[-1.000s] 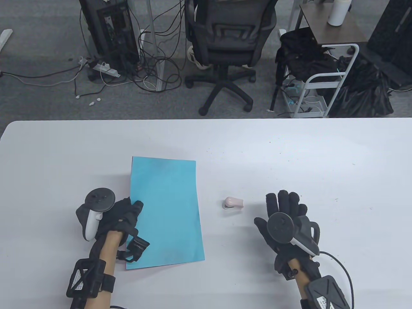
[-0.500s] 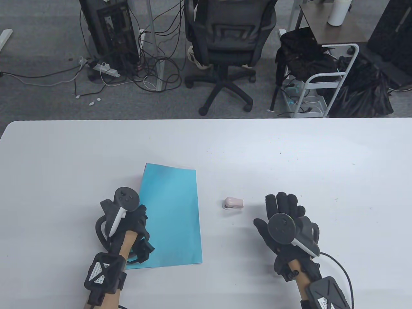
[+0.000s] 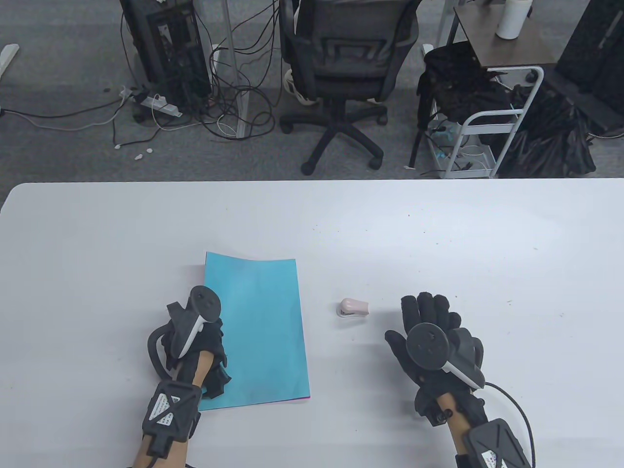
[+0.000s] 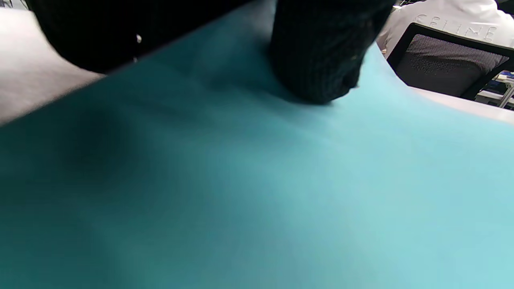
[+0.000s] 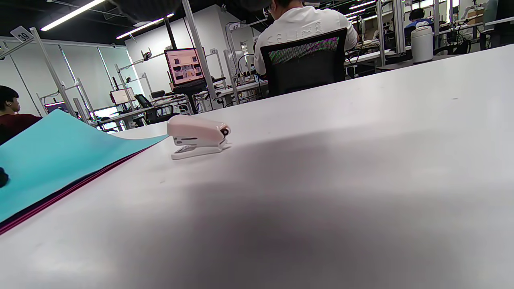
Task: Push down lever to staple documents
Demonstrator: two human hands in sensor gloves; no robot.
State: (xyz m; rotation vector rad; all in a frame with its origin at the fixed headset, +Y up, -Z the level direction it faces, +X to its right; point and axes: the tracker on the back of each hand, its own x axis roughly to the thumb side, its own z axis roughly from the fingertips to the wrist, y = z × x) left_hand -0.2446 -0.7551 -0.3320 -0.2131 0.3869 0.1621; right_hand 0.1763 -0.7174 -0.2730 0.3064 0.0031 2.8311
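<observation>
Left hand (image 3: 195, 336) grips blue paper (image 3: 258, 331) (stapler (image 3: 354, 307) untouched)

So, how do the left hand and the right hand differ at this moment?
The left hand is on the left edge of the blue paper stack, a fingertip touching the top sheet; the right hand touches neither paper nor the pink stapler. The right hand's fingers are spread flat; the left's are mostly hidden. Both wear black gloves with trackers.

We are in an open-plan lab or office: rows of workbenches with monitors (image 5: 184, 66), seated workers (image 5: 305, 28), a swivel chair (image 3: 341, 68), a computer tower (image 3: 168, 44) and tangled cables (image 3: 234, 112) on grey carpet.
</observation>
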